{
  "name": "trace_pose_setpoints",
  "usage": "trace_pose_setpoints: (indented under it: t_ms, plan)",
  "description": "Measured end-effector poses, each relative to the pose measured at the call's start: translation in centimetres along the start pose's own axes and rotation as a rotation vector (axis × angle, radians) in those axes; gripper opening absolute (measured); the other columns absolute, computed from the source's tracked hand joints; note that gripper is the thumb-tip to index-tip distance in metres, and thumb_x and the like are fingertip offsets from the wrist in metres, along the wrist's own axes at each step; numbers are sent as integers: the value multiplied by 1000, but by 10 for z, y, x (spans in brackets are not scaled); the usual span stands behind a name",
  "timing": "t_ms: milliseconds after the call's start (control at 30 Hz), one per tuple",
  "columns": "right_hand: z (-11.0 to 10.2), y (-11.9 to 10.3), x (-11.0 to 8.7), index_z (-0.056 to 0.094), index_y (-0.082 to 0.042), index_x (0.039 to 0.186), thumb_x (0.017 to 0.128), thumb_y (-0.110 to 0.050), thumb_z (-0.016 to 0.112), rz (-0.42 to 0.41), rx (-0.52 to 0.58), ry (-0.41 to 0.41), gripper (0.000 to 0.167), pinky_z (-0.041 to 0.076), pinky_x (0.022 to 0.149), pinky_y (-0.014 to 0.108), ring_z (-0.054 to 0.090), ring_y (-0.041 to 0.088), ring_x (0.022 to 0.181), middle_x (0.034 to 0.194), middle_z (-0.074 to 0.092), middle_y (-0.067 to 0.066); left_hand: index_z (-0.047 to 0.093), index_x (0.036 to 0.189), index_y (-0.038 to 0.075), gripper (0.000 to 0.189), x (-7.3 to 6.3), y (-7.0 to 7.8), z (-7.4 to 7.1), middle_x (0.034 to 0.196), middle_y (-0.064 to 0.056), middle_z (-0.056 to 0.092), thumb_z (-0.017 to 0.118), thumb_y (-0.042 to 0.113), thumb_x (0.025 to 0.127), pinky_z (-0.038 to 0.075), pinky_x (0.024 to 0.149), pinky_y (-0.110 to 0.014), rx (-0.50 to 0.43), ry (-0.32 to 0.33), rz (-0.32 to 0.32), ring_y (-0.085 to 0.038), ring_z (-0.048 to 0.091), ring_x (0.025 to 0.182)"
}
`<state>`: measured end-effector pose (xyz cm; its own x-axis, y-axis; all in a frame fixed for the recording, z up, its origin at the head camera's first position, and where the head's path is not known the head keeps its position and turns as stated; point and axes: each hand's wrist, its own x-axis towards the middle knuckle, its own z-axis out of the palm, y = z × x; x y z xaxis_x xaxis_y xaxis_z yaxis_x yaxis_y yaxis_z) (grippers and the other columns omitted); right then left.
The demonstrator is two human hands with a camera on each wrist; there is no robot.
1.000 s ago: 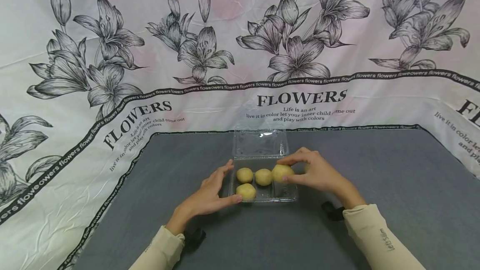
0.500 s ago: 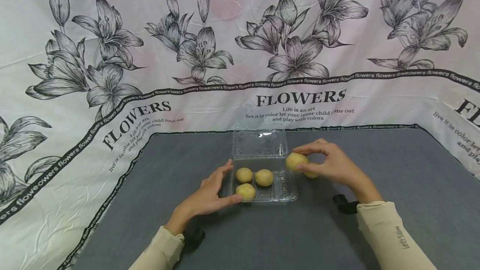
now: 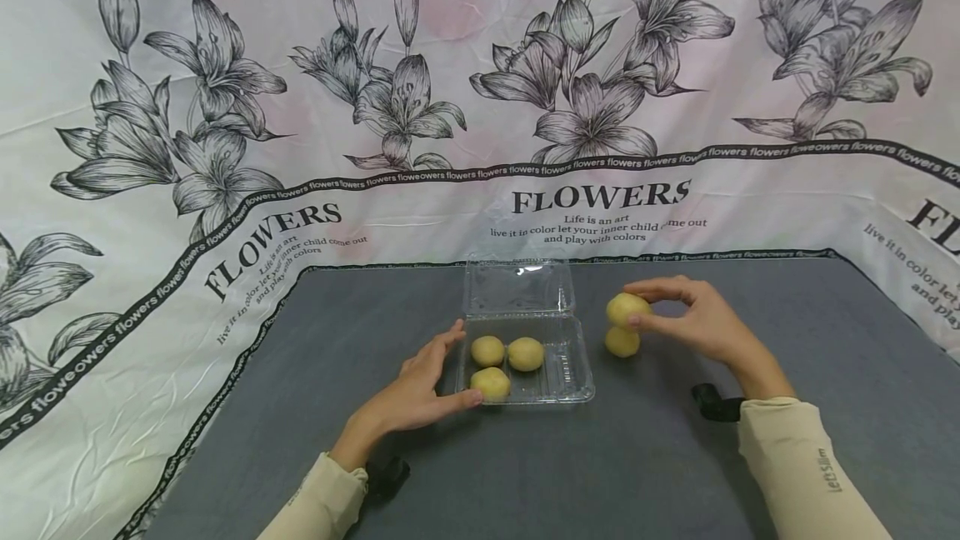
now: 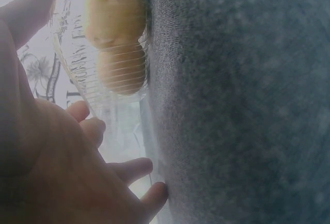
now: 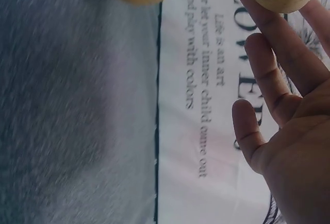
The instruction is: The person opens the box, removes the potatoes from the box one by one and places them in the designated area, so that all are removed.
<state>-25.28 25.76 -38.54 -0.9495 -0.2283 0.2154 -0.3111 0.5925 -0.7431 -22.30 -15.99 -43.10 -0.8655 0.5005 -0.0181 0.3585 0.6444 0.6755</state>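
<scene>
My right hand [image 3: 693,319] pinches a round yellow lemon-like fruit [image 3: 628,310] between thumb and fingers, to the right of the clear plastic box. Just below it in the head view, a second yellow fruit [image 3: 622,343] lies on the table. The box [image 3: 573,369] stands with its lid [image 3: 519,288] folded back. Three similar fruits sit inside: two in the back row, including the middle one [image 3: 526,354], and one at front left [image 3: 491,384]. My left hand [image 3: 420,386] rests with spread fingers along the box's left side, thumb at the front corner.
A grey cloth-like surface [image 3: 525,473] covers the table. Behind and at the sides hangs a white flower-printed sheet [image 3: 420,215] that meets the table's back edge. Dark straps [image 3: 716,403] show beneath both wrists.
My right hand has lifted a fruit from the box's back right compartment and carried it right, over the fruit on the table. My left hand has stayed in place.
</scene>
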Motion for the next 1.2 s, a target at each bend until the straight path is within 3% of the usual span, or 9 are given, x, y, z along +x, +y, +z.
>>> trace_pose_setpoints:
  t_ms: [267,733,967,1200]
  plan:
    - [-8,18,-4,69,-19,132,91,-36,78,45,-3,-7,45,41,99,54,52,-5,110,123,70,7,17,162,16,93,0,-1,0,173,8,4,68,52,94,12,118,-70,1,0,6,-28,12,160]
    - [-12,40,-9,68,-16,134,93,-36,76,59,-48,11,46,42,97,47,54,-13,104,126,71,10,18,162,17,92,0,-2,0,173,8,4,68,54,93,13,118,-70,8,3,6,-28,12,160]
    - [-14,49,-10,66,-13,136,94,-38,74,89,-32,-4,50,41,98,59,50,-15,102,128,68,16,18,162,18,93,0,-1,0,173,8,4,68,54,93,13,119,-70,5,3,3,-27,12,159]
    - [-12,55,-11,67,-15,135,94,-41,74,119,-52,-17,49,41,95,47,50,-15,102,126,70,14,18,162,17,93,0,-2,0,173,8,4,68,54,93,13,118,-70,4,5,6,-29,14,159]
